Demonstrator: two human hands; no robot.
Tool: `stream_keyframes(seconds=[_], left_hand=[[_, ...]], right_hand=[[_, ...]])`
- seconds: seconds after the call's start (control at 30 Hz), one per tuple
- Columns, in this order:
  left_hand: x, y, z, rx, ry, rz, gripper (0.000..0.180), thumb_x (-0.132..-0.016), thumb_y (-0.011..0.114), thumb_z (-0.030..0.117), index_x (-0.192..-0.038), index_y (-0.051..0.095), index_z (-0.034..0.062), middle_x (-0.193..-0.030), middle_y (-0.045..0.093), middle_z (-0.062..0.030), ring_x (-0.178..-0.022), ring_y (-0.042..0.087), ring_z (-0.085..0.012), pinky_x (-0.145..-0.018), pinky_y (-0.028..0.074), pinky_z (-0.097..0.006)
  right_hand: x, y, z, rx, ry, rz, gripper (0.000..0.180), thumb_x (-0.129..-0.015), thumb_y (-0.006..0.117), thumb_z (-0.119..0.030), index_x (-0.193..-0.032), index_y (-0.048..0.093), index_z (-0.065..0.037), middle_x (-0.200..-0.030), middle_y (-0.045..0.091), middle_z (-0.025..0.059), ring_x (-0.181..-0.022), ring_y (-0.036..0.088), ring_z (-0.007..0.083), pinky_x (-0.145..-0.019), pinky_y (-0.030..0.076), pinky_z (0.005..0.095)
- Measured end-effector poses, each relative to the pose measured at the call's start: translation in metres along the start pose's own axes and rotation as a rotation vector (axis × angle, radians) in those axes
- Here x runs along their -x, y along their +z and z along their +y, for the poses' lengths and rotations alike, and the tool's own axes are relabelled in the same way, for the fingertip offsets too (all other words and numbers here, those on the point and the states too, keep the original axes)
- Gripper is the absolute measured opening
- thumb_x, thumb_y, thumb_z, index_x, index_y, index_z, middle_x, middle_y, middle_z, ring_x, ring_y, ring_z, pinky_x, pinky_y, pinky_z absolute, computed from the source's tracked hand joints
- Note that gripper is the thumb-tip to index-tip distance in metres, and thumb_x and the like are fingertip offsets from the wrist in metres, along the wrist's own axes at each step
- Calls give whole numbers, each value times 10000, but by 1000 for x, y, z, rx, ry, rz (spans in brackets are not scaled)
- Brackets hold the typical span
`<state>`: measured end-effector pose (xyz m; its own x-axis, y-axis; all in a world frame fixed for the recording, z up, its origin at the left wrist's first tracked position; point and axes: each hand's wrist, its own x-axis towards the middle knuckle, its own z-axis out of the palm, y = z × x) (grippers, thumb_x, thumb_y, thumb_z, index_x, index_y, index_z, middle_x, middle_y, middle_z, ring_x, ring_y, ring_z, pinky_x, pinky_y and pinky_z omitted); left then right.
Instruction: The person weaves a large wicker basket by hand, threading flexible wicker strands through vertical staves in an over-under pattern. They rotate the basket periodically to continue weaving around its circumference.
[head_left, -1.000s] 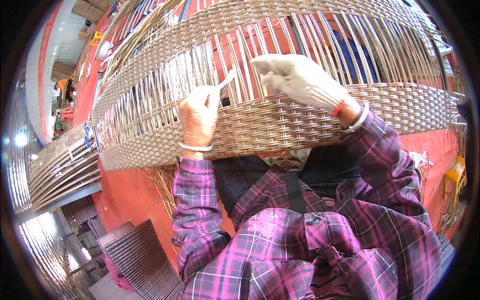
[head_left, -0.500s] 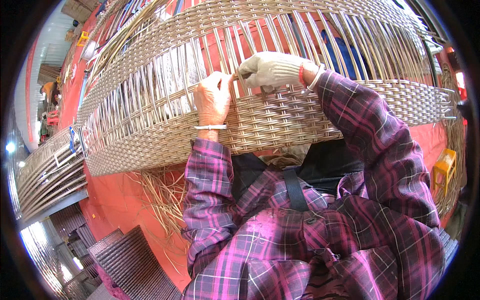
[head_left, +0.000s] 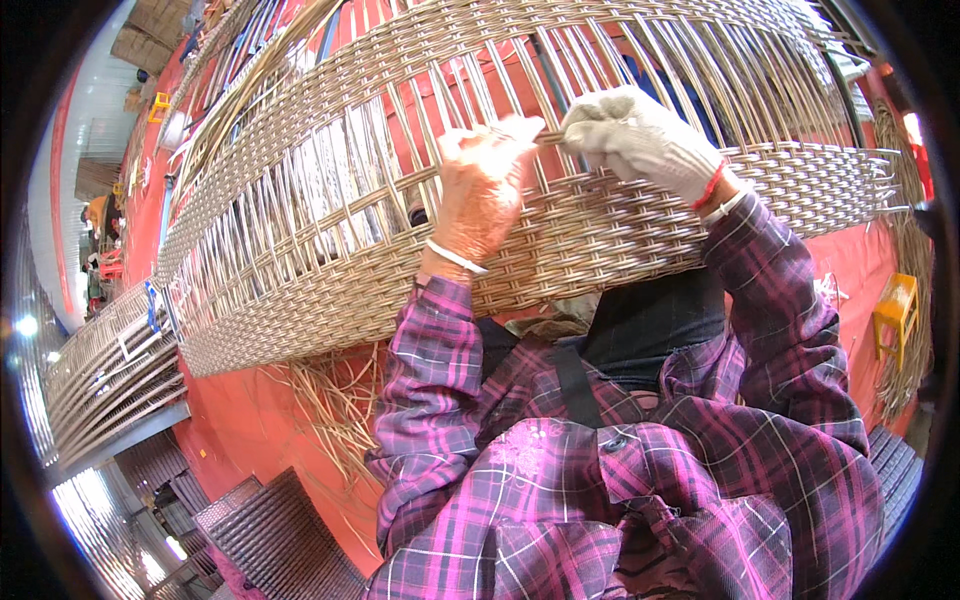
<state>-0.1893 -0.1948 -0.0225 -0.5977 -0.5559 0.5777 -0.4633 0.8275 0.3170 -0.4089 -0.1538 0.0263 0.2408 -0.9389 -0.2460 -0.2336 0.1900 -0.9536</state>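
A long brown wicker panel (head_left: 600, 228) lies across my lap, its dense near band separated from a far woven band (head_left: 420, 55) by a gap crossed by bare spokes (head_left: 690, 75). My bare left hand (head_left: 484, 185), with a white band at the wrist, is closed at the upper edge of the near weave. To its right, my right hand (head_left: 645, 145) in a white knitted glove is closed too. A short stretch of brown wicker strand (head_left: 550, 138) shows between them, both hands gripping it. The fingertips are partly hidden.
Loose strands (head_left: 335, 410) lie on the red floor covering (head_left: 230, 420) to the left. A yellow stool (head_left: 895, 310) stands at right, beside a bundle of strands (head_left: 905, 370). Dark woven panels (head_left: 285, 530) are at lower left, and a stack of curved woven pieces (head_left: 110, 370) at far left.
Both hands have moved right along the upper edge of the near weave. The gap between them has widened, showing more of the strand.
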Motion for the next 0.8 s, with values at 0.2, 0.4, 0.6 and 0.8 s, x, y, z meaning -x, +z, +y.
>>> stream_keyframes(seconds=[0.2, 0.4, 0.6, 0.8], left_hand=[[17, -26, 3, 51, -406, 70, 100, -887, 643, 115, -919, 729, 77, -876, 709, -93, -754, 655, -302, -683, 479, -385], [27, -36, 1, 89, -585, 126, 56, -860, 657, 69, -873, 699, 35, -770, 689, -108, -649, 636, -312, -613, 492, -384], [26, -24, 3, -242, -407, -64, 123, -850, 668, 180, -770, 656, 87, -696, 639, -141, -623, 625, -360, -587, 489, -425], [26, -3, -16, -153, -485, 69, 147, -873, 662, 201, -795, 679, 77, -790, 659, -126, -707, 640, -350, -638, 483, -420]], right_hand=[[-29, 36, 1, 148, -100, 29, 222, -978, 580, -221, -974, 642, -8, -688, 654, 32, -586, 612, 108, -548, 502, 268], [-69, 51, 1, 342, -11, -135, 172, -965, 575, -218, -964, 560, -47, -701, 622, 29, -624, 619, 112, -563, 489, 255], [-72, 49, 3, 416, -6, -184, 197, -950, 592, -239, -995, 561, -50, -709, 618, 26, -627, 614, 104, -516, 478, 255], [-72, 50, -1, 363, 21, -233, 237, -942, 611, -252, -972, 663, -22, -636, 588, 16, -519, 526, 95, -474, 432, 253]])
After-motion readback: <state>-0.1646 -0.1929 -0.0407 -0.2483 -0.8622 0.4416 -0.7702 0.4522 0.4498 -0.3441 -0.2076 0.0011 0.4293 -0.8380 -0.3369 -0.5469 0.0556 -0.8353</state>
